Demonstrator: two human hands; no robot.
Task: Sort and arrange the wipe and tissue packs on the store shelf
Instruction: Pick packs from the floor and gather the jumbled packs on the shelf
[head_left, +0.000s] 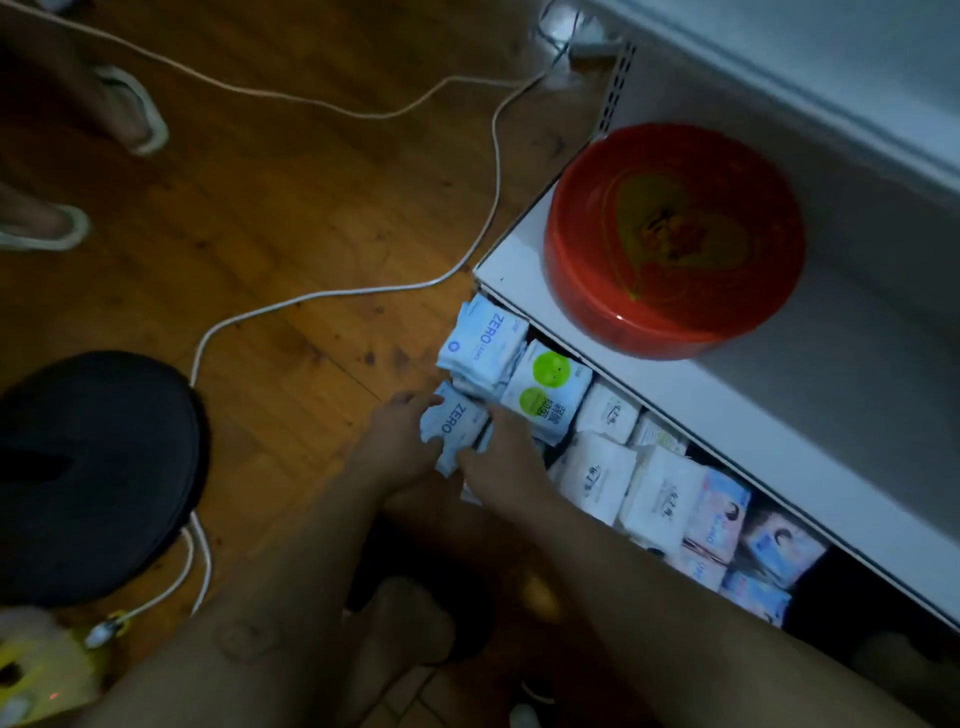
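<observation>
**Head view, looking down at the low end of a store shelf; the light is dim and the picture is slightly blurred.**

A pale blue ZERO pack is soft and a little crumpled, with dark blue lettering running along its face. It sits at the front left corner of the lower tier, between the two hands.

The left hand curls its fingers over the pack's left edge. The right hand curls its fingers round the right edge. Both grips are closed on this one pack. Where the thumbs lie underneath it cannot be told.

Just behind the held pack lies a stack of like packs in the same blue with the same lettering. The stack touches a white pack with two green discs.

Further right, plain white packs stand side by side. Beyond them are pink and blue packs. All of these lie beneath the white shelf board, whose front edge runs diagonally across the view.

A red round tin with a yellowish heart on its lid rests on that board.

A white cable winds across the wooden floor. A black round stool stands to the left, well apart from the shelf. A sandalled foot shows at the upper left.
</observation>
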